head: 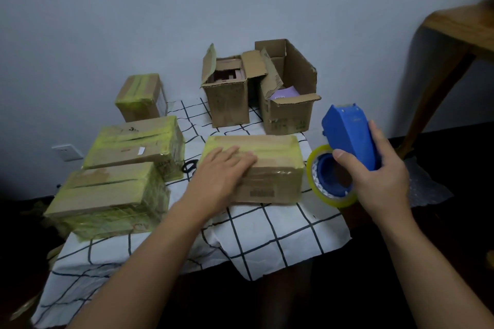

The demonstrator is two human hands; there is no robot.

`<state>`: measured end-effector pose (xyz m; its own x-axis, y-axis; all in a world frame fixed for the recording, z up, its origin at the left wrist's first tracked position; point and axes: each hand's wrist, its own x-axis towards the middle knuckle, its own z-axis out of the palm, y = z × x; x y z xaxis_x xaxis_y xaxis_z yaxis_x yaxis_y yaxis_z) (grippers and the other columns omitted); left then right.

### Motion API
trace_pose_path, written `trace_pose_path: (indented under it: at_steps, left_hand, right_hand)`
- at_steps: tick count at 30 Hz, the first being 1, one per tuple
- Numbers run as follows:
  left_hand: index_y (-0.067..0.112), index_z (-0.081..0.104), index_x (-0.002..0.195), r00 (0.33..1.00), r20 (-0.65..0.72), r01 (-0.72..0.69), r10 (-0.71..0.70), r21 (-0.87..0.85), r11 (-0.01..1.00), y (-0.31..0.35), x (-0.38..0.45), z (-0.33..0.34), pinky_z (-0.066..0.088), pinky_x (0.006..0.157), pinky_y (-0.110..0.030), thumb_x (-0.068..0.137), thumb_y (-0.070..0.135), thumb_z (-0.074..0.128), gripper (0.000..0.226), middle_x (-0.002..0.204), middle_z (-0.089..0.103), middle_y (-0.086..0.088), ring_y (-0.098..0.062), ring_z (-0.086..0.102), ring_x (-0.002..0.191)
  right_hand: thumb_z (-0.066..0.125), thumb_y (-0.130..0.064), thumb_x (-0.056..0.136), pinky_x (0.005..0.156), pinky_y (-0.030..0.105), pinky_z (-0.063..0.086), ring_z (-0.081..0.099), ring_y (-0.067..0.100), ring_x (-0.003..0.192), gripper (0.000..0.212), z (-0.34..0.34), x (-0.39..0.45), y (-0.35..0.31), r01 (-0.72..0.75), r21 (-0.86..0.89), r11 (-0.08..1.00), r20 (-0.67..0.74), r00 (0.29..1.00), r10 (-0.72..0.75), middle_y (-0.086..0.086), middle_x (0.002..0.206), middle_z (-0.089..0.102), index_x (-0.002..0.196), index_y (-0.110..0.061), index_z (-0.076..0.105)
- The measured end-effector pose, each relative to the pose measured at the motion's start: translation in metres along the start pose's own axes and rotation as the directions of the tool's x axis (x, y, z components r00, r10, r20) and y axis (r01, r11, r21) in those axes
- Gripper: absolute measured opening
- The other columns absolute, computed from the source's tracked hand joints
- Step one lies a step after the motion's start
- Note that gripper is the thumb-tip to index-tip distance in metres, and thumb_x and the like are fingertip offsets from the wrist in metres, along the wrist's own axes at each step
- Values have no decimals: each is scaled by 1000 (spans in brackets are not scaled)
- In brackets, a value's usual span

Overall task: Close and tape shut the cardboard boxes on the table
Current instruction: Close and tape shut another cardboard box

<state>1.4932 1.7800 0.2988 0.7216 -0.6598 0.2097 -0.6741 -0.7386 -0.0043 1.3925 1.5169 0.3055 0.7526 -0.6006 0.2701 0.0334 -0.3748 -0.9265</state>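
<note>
Two brown corrugated cardboard boxes stand open by the wall: the narrow upright box (227, 96) shows pinkish-brown card pieces inside, and the wider open box (288, 99) beside it holds something lilac and flat. The closed box (267, 168) wrapped in glossy yellowish tape lies mid-table on the white black-grid cloth (267, 243). The left hand (222, 173) rests on its top, fingers straight. The right hand (379, 181) grips a blue plastic tape dispenser (350, 139) carrying a yellowish tape roll (318, 168). Three more taped boxes (128, 157) sit at the left.

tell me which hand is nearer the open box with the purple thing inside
Right. The right hand holds the tape dispenser just below that open box; the left hand rests farther off on the taped box.
</note>
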Motion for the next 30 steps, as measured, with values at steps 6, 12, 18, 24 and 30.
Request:
trace_pose_path:
  at_steps: [6,12,18,24,30]
  left_hand:
    - [22,62,110,992,-121,21,-25,-36,999,-25,-12,-3,39,107,-48,80,11,31,44,126,64,2,-29,50,130]
    - [21,64,119,982,-122,115,-146,-233,966,53,6,19,46,97,-40,92,58,49,48,124,60,2,-18,53,115]
    - [12,73,102,973,-219,-115,65,-226,967,26,-4,11,53,94,-40,97,30,47,32,106,74,-3,-24,68,101]
    - [21,72,116,979,-92,108,-181,-521,847,-21,-43,24,37,111,-27,95,33,48,34,124,61,20,2,47,127]
    - [20,63,126,978,-154,75,-144,-382,921,0,-31,13,44,92,-28,93,44,53,43,126,63,6,-13,55,114]
  right_hand:
    - [79,-42,80,95,38,53,54,9,116,82,-6,4,-8,37,50,998,-10,999,-37,-18,134,49,151,-38,38]
    - [81,-41,79,94,35,53,54,8,114,83,4,2,-12,35,70,997,9,999,-36,-19,131,48,151,-37,38]
    - [80,-40,79,89,28,49,52,6,115,84,2,0,-7,40,65,997,27,999,-42,-20,132,47,152,-36,38]
    - [79,-41,80,89,30,52,53,10,115,85,15,-5,-5,10,70,998,100,995,-17,-17,132,46,152,-35,36]
    - [78,-40,81,84,24,46,52,10,111,85,34,-12,-4,-4,-7,1000,166,986,5,-15,128,47,153,-36,34]
